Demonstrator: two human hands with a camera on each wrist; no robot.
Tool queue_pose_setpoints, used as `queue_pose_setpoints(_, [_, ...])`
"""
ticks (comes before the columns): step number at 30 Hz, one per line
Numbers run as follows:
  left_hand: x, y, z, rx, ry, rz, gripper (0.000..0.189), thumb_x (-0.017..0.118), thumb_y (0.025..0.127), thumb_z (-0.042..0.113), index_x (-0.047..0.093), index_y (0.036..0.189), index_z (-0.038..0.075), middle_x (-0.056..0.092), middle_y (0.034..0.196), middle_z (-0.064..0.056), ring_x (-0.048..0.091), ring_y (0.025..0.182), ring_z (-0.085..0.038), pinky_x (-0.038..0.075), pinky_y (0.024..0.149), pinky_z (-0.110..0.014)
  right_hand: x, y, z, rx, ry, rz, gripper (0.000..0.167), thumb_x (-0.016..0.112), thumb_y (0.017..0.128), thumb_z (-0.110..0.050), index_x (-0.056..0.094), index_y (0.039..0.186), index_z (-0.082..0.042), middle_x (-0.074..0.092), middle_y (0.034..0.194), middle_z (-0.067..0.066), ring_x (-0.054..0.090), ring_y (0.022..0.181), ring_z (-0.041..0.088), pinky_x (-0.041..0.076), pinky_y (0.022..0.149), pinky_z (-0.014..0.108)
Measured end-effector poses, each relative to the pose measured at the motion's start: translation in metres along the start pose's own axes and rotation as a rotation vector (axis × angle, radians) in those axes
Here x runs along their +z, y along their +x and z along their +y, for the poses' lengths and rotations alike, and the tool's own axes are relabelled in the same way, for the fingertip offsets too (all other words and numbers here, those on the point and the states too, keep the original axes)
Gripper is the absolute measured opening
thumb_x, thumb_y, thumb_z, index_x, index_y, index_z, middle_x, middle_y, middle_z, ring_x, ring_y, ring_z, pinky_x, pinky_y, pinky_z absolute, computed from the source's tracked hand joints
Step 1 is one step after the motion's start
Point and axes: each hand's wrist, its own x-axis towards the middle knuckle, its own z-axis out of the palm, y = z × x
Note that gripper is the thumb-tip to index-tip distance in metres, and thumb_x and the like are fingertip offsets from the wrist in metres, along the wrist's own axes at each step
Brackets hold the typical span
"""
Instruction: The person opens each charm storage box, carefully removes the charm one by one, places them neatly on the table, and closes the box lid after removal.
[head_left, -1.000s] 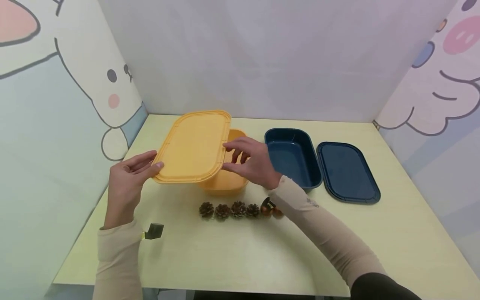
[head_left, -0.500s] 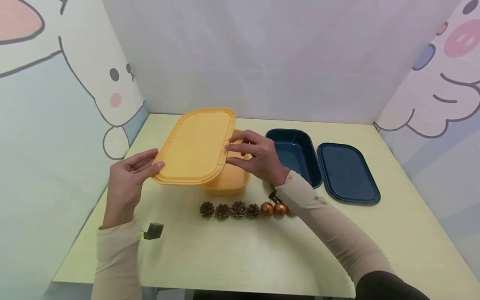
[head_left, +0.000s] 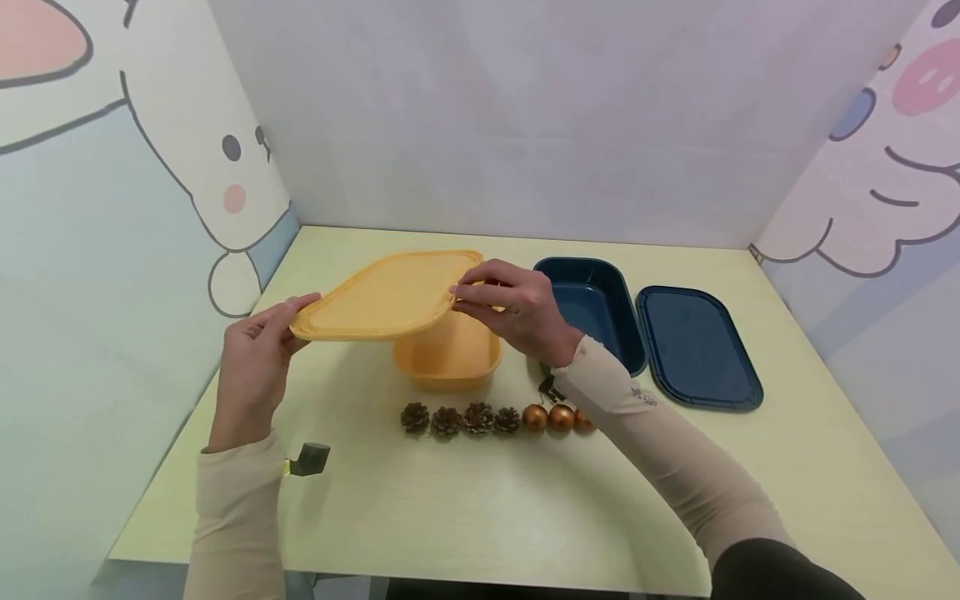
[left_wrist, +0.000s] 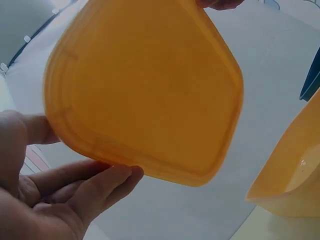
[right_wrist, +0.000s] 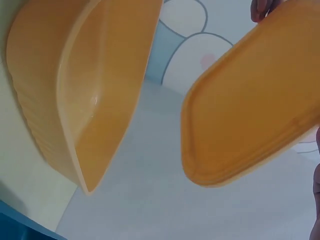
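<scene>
A flat yellow lid [head_left: 386, 296] is held up in the air, tilted, between my two hands. My left hand [head_left: 258, 358] pinches its near left corner, thumb on top and fingers beneath, as the left wrist view shows from below. At the opposite long edge, my right hand [head_left: 517, 312] pinches the rim between thumb and fingers. Below and partly behind the lid stands a yellow container [head_left: 450, 367] on the table. The right wrist view shows the inside wall of this yellow container [right_wrist: 115, 95] apart from the lid; its full interior is hidden.
Right of the yellow container stands an open dark blue container [head_left: 592, 300], with a dark blue lid [head_left: 699, 346] lying beside it. A row of several pine cones [head_left: 447, 422] and copper-coloured balls [head_left: 561, 417] runs along the front, partly behind my right sleeve [head_left: 667, 458].
The yellow lid has tipped flatter and its near edge has risen. My left thumb has shifted with it, and both hands still grip it. More of the yellow container's front shows.
</scene>
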Motion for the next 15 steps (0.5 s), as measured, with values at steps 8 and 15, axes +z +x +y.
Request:
queue_pose_setpoints(8, [0.011, 0.003, 0.003, 0.088, -0.003, 0.067, 0.039, 0.061, 0.101, 0.027, 0.070, 0.122, -0.005, 0.076, 0.119, 0.002, 0.076, 0.101, -0.011, 0.060, 0.083, -0.028, 0.004, 0.006, -0.001, 0.060, 0.032, 0.085, 0.023, 0.085, 0.071, 0.004, 0.080, 0.093, 0.001, 0.074, 0.089, 0.016, 0.065, 0.072, 0.019, 0.050, 0.058, 0.021])
queue_pose_setpoints(15, [0.020, 0.003, 0.007, 0.062, 0.279, 0.030, 0.045, 0.061, 0.101, 0.016, 0.053, 0.145, 0.024, 0.049, 0.155, 0.007, 0.048, 0.144, -0.013, 0.044, 0.115, -0.031, 0.004, 0.010, 0.003, 0.205, 0.143, 0.210, 0.018, 0.082, 0.073, 0.011, 0.079, 0.090, 0.005, 0.073, 0.082, 0.017, 0.056, 0.054, 0.012, 0.047, 0.053, 0.017])
